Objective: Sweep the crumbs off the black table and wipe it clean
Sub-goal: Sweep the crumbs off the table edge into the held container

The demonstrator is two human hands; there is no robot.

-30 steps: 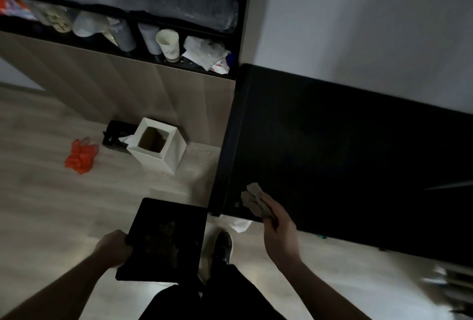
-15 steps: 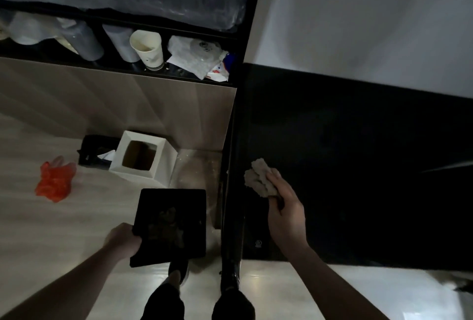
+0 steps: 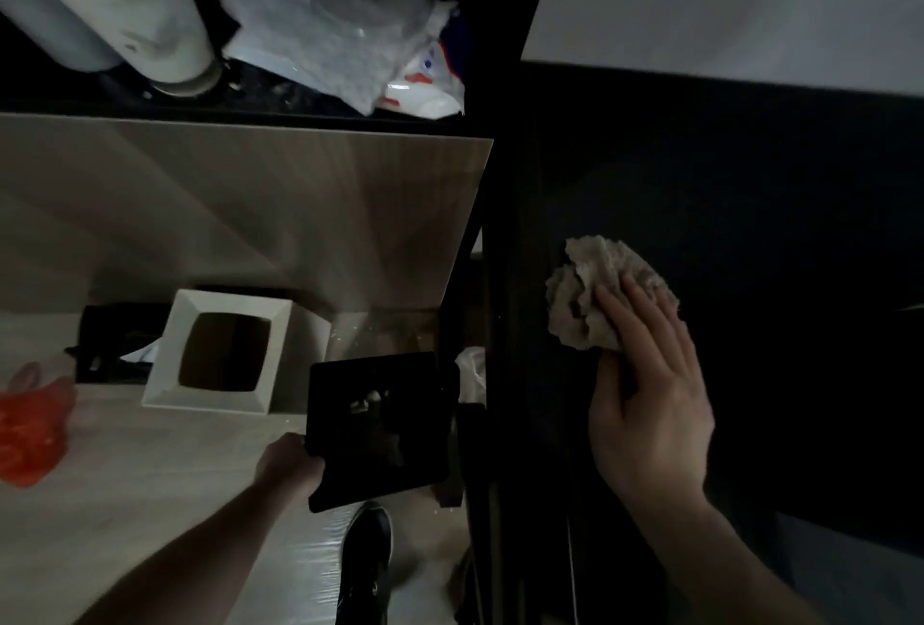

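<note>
The black table fills the right side of the room, its dark matte top running along the pale wall, and any crumbs on it are too dim to make out. To its left lies the pale wooden floor, with a black shelf above a wooden panel, carrying a cream paper cup and some crumpled white wrappers. On the floor stands a white square bin with a dark opening, and near it, at the far left, an orange plastic bag. A flat black square tray hangs just beside the table's left edge, below its top, some pale bits lying on it; the left hand has its grip closed on the tray's near corner. The right hand presses a crumpled grey-beige cloth onto the table near its left edge, fingers spread flat over it, thumb tucked beneath.
</note>
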